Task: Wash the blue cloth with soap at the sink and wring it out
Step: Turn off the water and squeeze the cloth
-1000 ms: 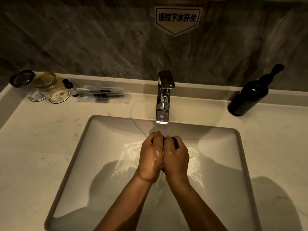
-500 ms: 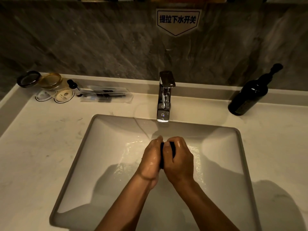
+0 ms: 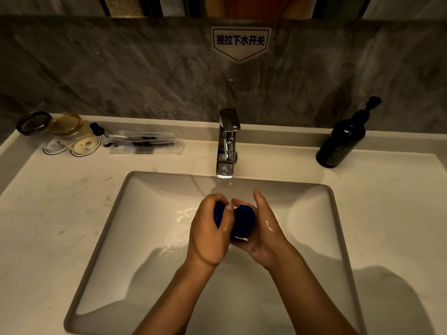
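Observation:
The blue cloth (image 3: 243, 221) is balled up tight between both hands over the middle of the sink basin (image 3: 150, 226). My left hand (image 3: 209, 234) wraps around its left side, fingers curled over the top. My right hand (image 3: 262, 228) cups it from the right and below, palm turned up and wet. A small white tag shows at the cloth's lower edge. The chrome tap (image 3: 226, 143) stands just behind the hands, its spout over the basin's far rim. A dark soap pump bottle (image 3: 342, 141) stands on the counter at the back right.
Glass jars and lids (image 3: 64, 124), a small dropper bottle (image 3: 99, 132) and a clear packet of toiletries (image 3: 145, 142) lie on the counter at the back left. A grey stone wall with a sign (image 3: 240, 42) rises behind the tap. The pale counter (image 3: 387, 213) surrounds the basin.
My hands were pressed together with the cloth almost hidden. They have parted and rotated, my right palm turning up, so the balled blue cloth now shows between them.

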